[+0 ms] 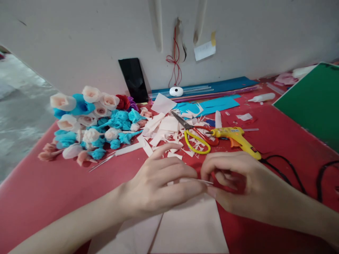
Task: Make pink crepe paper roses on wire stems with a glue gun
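Note:
Above the near edge of the red table, my left hand [164, 180] is closed, its fingers bent around a narrow pale piece of paper [184, 180]. A thin stick-like edge [207, 182] pokes out past its fingertips toward my right hand [241, 180]. The right thumb and fingers pinch close against that end, touching the left fingertips. Most of the held piece is hidden by my fingers. Below both hands lie pale pink paper sheets [190, 225]. Just beyond them rest scissors [197, 135] with red and yellow handles and a yellow glue gun [235, 137].
Crepe-paper flowers [91, 121] are heaped at the left, with metal tweezers [102, 162] beside them. Paper scraps [161, 128] lie mid-table. A black phone [134, 79] leans on the wall. A green board [312, 102] and the glue gun's black cable [291, 165] are at right.

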Tool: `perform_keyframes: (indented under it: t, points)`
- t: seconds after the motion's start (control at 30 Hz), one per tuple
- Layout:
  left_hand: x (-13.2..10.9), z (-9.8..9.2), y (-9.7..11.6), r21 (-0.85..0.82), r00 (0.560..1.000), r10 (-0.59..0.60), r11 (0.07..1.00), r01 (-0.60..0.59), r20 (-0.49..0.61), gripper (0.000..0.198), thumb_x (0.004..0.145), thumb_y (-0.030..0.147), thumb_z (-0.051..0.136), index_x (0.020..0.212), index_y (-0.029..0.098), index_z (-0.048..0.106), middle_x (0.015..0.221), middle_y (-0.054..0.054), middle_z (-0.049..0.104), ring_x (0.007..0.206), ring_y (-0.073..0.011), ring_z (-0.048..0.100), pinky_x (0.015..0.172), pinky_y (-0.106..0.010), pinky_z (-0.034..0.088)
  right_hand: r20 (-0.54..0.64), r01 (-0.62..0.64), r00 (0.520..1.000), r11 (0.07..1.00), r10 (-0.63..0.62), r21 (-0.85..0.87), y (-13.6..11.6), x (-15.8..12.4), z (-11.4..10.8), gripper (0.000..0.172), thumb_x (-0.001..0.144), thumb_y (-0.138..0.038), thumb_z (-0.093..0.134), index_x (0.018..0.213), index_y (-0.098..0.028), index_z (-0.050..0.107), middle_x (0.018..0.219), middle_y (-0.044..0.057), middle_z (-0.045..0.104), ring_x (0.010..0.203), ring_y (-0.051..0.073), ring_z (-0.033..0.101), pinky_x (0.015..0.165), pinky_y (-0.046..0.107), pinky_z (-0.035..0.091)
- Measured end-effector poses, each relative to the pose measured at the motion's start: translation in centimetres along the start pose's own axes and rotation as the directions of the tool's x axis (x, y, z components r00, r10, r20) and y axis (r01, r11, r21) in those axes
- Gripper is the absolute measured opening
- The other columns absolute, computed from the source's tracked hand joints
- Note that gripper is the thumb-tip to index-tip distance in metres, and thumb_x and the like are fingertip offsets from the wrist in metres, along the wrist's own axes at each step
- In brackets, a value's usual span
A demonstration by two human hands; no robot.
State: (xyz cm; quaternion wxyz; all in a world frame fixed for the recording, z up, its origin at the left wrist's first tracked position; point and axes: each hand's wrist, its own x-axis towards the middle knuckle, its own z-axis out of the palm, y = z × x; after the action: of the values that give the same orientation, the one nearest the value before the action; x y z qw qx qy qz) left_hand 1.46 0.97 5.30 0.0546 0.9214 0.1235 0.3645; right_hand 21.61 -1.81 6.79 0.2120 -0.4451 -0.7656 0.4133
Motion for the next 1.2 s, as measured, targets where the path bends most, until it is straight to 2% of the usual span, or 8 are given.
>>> perform_keyframes:
  t: [0.13, 0.43, 0.7, 0.87, 1.03, 1.1, 1.2]
  points:
    - [0.2, 0.0, 0.1, 0.004, 1.0, -0.002, 1.0, 0.002, -0.029, 0.009, 0.083, 0.014, 0.054, 0.082, 0.012, 0.063, 0.069, -0.002, 0.068, 0.057, -0.0095, 0.06, 0.088, -0.039, 0.044, -0.005, -0.015, 1.0, 0.998, 0.015, 0.055, 0.1, 0.3, 0.0, 0.003, 0.07, -0.015, 0.056, 0.07, -0.018, 0.055, 0.057, -0.005, 0.044, 0.046, 0.003, 0.034, 0.039, 0.015, 0.027]
    - [-0.1, -0.2, 0.4, 0.016, 1.0, 0.01, 1.0, -0.01, -0.019, 0.013, 0.083, 0.013, 0.055, 0.075, 0.014, 0.065, 0.07, -0.001, 0.069, 0.059, -0.0095, 0.061, 0.089, -0.041, 0.043, 0.007, 0.0, 1.0, 1.0, 0.0, 0.022, 0.4, -0.2, 0.2, 0.003, 0.073, -0.021, 0.057, 0.072, -0.02, 0.054, 0.064, -0.005, 0.049, 0.049, 0.004, 0.035, 0.04, 0.015, 0.028]
    - [-0.7, 0.1, -0.1, 0.011, 0.998, 0.02, 1.0, -0.02, -0.053, 0.01, 0.083, 0.015, 0.055, 0.079, 0.015, 0.064, 0.074, -0.002, 0.07, 0.063, -0.0097, 0.061, 0.09, -0.043, 0.041, 0.012, -0.002, 1.0, 0.998, 0.003, -0.059, 0.3, 0.0, 0.0, 0.005, 0.072, -0.023, 0.057, 0.072, -0.02, 0.054, 0.066, -0.004, 0.052, 0.051, 0.005, 0.037, 0.044, 0.016, 0.033]
    - [-0.7, 0.0, 0.1, 0.007, 1.0, 0.021, 1.0, -0.021, -0.022, 0.008, 0.083, 0.014, 0.056, 0.082, 0.012, 0.063, 0.075, -0.003, 0.071, 0.064, -0.0106, 0.062, 0.091, -0.042, 0.041, 0.043, 0.026, 0.999, 0.998, -0.024, -0.065, 0.9, -0.1, -0.1, 0.007, 0.072, -0.024, 0.059, 0.075, -0.02, 0.054, 0.069, -0.004, 0.054, 0.056, 0.006, 0.04, 0.047, 0.017, 0.034]
    - [-0.6, -0.1, 0.0, 0.046, 1.0, 0.022, 0.999, -0.022, -0.013, 0.006, 0.081, 0.013, 0.058, 0.078, 0.013, 0.063, 0.074, -0.001, 0.071, 0.064, -0.0103, 0.061, 0.093, -0.04, 0.04, 0.121, -0.009, 0.993, 0.998, 0.016, -0.06, 1.0, 0.1, -0.8, 0.016, 0.077, -0.036, 0.059, 0.081, -0.021, 0.056, 0.066, -0.004, 0.05, 0.055, 0.005, 0.039, 0.047, 0.016, 0.034]
    - [-0.6, 0.0, -0.1, 0.047, 0.999, 0.026, 0.999, -0.025, -0.026, 0.005, 0.08, 0.011, 0.059, 0.078, 0.013, 0.063, 0.074, -0.001, 0.071, 0.064, -0.01, 0.061, 0.094, -0.039, 0.04, 0.099, -0.044, 0.994, 0.995, 0.053, -0.093, 0.9, 0.2, -1.6, 0.019, 0.08, -0.041, 0.056, 0.085, -0.023, 0.058, 0.066, -0.004, 0.051, 0.055, 0.006, 0.041, 0.046, 0.017, 0.033]
    - [-0.4, 0.2, -0.2, 0.044, 0.999, 0.02, 0.999, -0.018, -0.042, 0.004, 0.08, 0.012, 0.058, 0.079, 0.013, 0.062, 0.069, -0.001, 0.069, 0.059, -0.0092, 0.06, 0.093, -0.039, 0.041, -0.065, -0.101, 0.994, 0.978, 0.09, -0.184, 0.8, 0.1, -3.3, 0.024, 0.083, -0.045, 0.05, 0.087, -0.024, 0.06, 0.08, -0.002, 0.058, 0.062, 0.008, 0.048, 0.05, 0.019, 0.037]
